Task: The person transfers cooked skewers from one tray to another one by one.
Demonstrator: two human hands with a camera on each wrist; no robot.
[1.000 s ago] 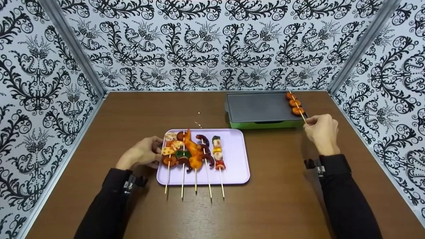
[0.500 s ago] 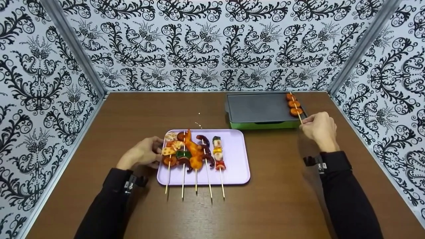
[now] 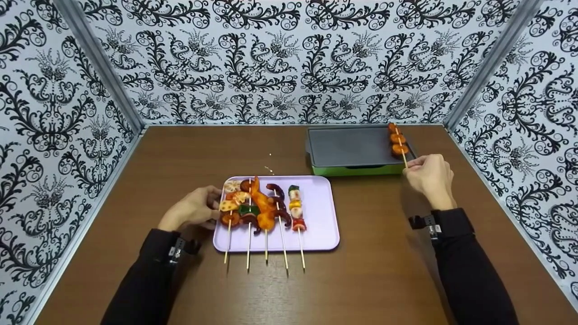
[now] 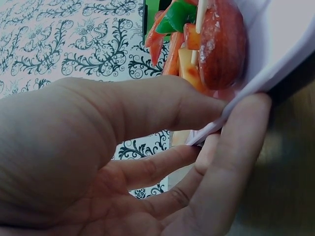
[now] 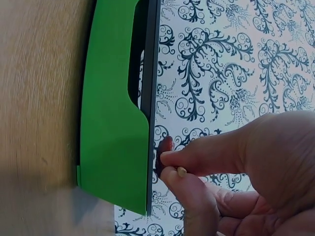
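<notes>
In the head view my left hand (image 3: pixel 192 210) is at the left edge of a pale lilac tray (image 3: pixel 321 212). Thumb and fingers pinch its rim (image 4: pixel 231 109) in the left wrist view. Several loaded skewers lie side by side on the tray, one a curled dark tentacle skewer (image 3: pixel 279 203). My right hand (image 3: pixel 431 180) pinches the stick end of a skewer of round orange-brown slices (image 3: pixel 398 139) between thumb and index finger. Those slices are over the right end of a dark-topped green griddle (image 3: pixel 350 145); whether they touch the plate, I cannot tell.
The griddle's green side (image 5: pixel 110 108) stands close to my right fingertips. Patterned walls (image 3: pixel 280 58) enclose the brown table (image 3: pixel 361 280) at the back and both sides. Small pale specks (image 3: pixel 269 170) lie behind the tray. Skewer sticks overhang the tray's front edge.
My right hand has shifted slightly left, carrying the handle end of the slice skewer with it. The left hand and the tray have stayed put.
</notes>
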